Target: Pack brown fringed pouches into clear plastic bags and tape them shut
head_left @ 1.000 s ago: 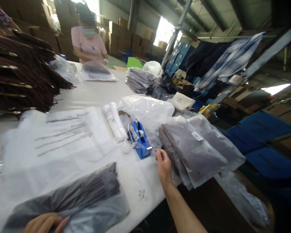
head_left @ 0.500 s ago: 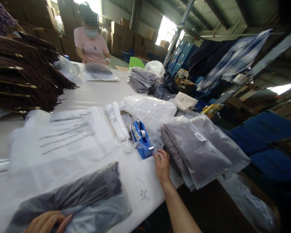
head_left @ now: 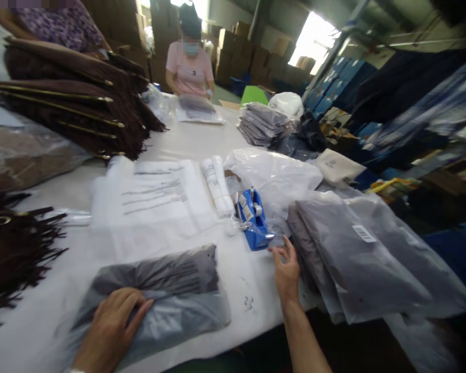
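Observation:
My left hand (head_left: 114,326) lies on a dark grey folded cloth item in a clear plastic bag (head_left: 186,274), its fingers stretched out and the thumb apart. At the front end of a blue tape dispenser (head_left: 255,223) is my right hand (head_left: 287,269). Its thumb and a finger come together by the cutting edge, while another finger points up; whatever is between the fingertips is too small to make out. Directly right of this hand, a stack of bagged grey items (head_left: 357,254) with a barcode label sits at the table edge.
Flat printed plastic bags (head_left: 159,207) and a rolled bundle of them (head_left: 218,186) lie behind the bagged item. Brown fringed pieces (head_left: 77,98) are piled at left. Across the white table (head_left: 202,140) a person (head_left: 190,67) handles another bagged item.
The view has swung left, so everything sits further right. My left hand shows more fully on the bag. My right hand stays at the dispenser, with one finger lifted higher.

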Available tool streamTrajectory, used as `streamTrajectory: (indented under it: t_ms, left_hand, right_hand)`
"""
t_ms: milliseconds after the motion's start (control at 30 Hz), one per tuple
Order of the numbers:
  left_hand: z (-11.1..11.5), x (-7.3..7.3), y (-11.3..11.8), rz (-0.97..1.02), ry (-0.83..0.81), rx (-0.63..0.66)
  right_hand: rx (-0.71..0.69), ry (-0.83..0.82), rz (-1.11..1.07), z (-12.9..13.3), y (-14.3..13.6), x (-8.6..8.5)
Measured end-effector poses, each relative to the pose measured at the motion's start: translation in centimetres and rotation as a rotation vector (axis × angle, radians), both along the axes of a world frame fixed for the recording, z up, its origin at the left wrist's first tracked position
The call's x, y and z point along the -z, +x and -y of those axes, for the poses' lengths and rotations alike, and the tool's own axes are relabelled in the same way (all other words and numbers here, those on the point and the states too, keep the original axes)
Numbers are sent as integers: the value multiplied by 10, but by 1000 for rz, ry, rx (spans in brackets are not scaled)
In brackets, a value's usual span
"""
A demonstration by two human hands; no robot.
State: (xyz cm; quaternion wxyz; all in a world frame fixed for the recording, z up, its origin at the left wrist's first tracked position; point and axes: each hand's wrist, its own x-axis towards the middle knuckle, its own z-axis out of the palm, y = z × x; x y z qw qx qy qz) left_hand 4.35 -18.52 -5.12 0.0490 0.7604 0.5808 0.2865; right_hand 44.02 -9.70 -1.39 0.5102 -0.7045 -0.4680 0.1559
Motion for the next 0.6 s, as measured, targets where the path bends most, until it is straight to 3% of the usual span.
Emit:
streamTrajectory:
  t_ms: [133,233,300,400,467,533,600]
  left_hand:
    - [3,-14,6,4,-89,-31]
    - [7,-13,6,57,-124,-49]
    - [9,-11,5,98,-132,-46]
    - [10,-11,3,134,-125,-48]
    - [9,-11,2,134,-118,-44]
    - [10,-11,2,112,-115,-33]
    - [10,-10,2,76,-112,-31]
  right_hand:
    - [65,-58,192,12,9,7]
    - [-54,-72,201,23,-7,-9]
    - [-352,-79,179,33,-36,-28]
    - [-1008,-168,202,39,-99,-55]
    - [-1298,-220,381,33,-140,-62]
    - [-1398,-249,663,24,-171,-60]
    - [-1368,-275,914,16,-189,-51]
